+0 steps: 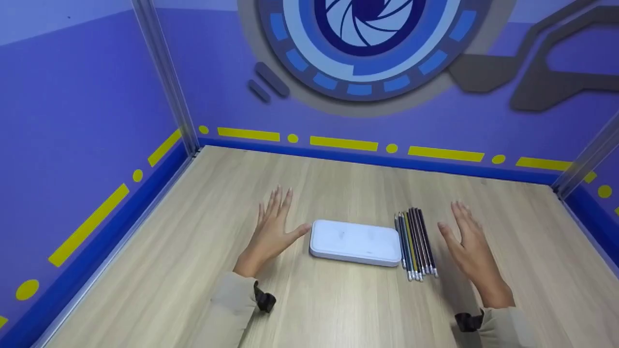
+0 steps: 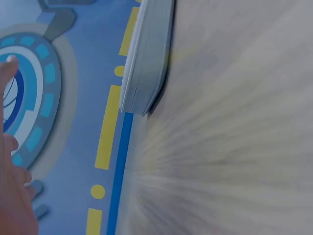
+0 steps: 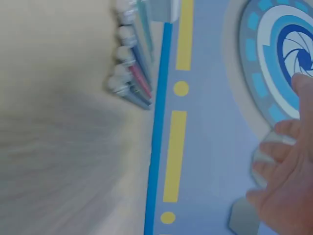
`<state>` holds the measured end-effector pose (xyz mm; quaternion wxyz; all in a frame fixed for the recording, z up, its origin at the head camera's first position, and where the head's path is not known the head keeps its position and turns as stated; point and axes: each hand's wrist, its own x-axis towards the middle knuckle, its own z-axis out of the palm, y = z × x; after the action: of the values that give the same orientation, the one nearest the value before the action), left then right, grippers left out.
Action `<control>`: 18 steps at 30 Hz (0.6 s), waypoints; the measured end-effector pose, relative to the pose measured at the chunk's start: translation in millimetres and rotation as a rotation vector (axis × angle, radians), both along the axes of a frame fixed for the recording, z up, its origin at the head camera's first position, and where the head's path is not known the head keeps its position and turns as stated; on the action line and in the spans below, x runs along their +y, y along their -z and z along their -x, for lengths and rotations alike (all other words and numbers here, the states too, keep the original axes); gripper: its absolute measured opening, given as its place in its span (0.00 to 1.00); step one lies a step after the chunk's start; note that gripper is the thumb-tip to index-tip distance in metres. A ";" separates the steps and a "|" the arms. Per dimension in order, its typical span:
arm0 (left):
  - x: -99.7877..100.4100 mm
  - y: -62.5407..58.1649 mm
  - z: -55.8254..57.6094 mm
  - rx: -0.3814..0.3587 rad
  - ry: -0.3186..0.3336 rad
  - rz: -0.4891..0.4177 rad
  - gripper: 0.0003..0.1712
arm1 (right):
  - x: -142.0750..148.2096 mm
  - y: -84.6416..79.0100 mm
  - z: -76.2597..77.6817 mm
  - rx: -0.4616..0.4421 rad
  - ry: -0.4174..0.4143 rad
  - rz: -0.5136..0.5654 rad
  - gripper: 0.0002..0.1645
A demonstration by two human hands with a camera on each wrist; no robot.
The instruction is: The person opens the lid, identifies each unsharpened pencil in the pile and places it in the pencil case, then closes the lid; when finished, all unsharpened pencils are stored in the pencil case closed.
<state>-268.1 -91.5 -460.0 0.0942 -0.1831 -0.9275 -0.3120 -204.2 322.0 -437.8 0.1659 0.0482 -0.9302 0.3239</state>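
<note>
A white pencil case [image 1: 355, 242] with rounded corners lies closed on the table. Along its right end lie several pencils [image 1: 417, 244] side by side, their pale eraser ends toward the near edge. My left hand [image 1: 273, 234] is just left of the case, fingers spread and thumb pointing at its corner. To the right of the pencils, my right hand [image 1: 469, 241] is raised with straight fingers, holding nothing. The left wrist view shows the end of the case [image 2: 146, 58]; the right wrist view shows the pencils' eraser ends [image 3: 124, 54].
The wood-grain table [image 1: 309, 309] is bordered by a printed blue wall [image 1: 217, 87] at the back and a side wall [image 1: 72, 135] on the left. Metal posts [image 1: 167, 72] stand at the corners. Each sleeve carries a black strap [image 1: 265, 298] at the wrist.
</note>
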 end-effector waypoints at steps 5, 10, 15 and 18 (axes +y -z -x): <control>-7.1 10.4 5.1 -0.219 0.187 -0.224 0.60 | -12.3 -8.4 10.5 -0.003 -0.151 0.006 0.37; -4.3 25.8 8.3 -0.347 0.277 -0.281 0.65 | -33.2 -8.9 23.2 -0.119 -0.302 -0.096 0.38; 5.2 32.2 12.6 -0.390 0.300 -0.270 0.67 | -55.8 -7.0 34.7 -0.166 -0.441 -0.212 0.36; 13.0 36.7 15.5 -0.386 0.306 -0.248 0.67 | -67.4 -4.3 39.7 -0.145 -0.517 -0.285 0.34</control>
<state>-283.6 -78.4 -496.8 -0.1106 -0.2455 -0.8445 -0.4630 -243.8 254.6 -433.5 0.0028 0.2832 -0.9325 0.2240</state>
